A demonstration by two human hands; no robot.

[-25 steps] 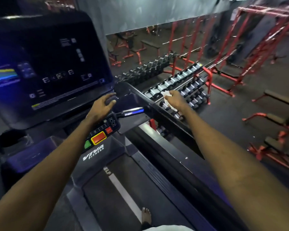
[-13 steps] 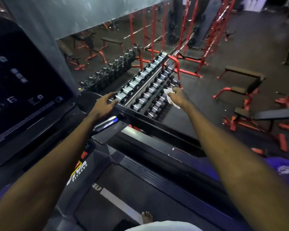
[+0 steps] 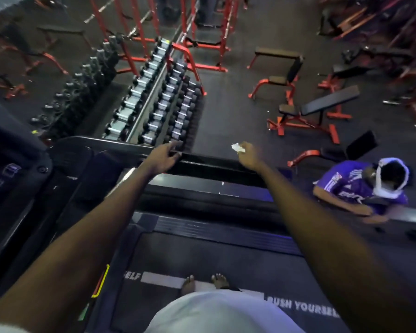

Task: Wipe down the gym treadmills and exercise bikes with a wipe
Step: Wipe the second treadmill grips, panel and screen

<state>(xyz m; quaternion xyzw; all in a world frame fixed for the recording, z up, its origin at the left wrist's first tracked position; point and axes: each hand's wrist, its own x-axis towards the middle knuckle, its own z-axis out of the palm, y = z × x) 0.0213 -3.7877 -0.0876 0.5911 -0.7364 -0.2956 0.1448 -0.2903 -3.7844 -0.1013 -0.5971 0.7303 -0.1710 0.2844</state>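
I stand barefoot on a black treadmill; its belt (image 3: 226, 258) runs under my feet. My left hand (image 3: 163, 156) rests on the treadmill's right handrail (image 3: 209, 163), fingers lying over the bar. A little to the right, my right hand (image 3: 247, 155) is raised just above the same rail and pinches a small crumpled white wipe (image 3: 237, 148). The console (image 3: 7, 169) shows only as a dark edge at the far left.
A red rack of dumbbells (image 3: 159, 102) stands just beyond the rail. Red and black weight benches (image 3: 310, 109) fill the floor to the right. A person in a purple shirt (image 3: 363, 186) is beside the treadmill at the right.
The view has swung right and down, away from the console. My left hand slid along the handrail. My right hand, still holding the wipe, moved right along the rail.
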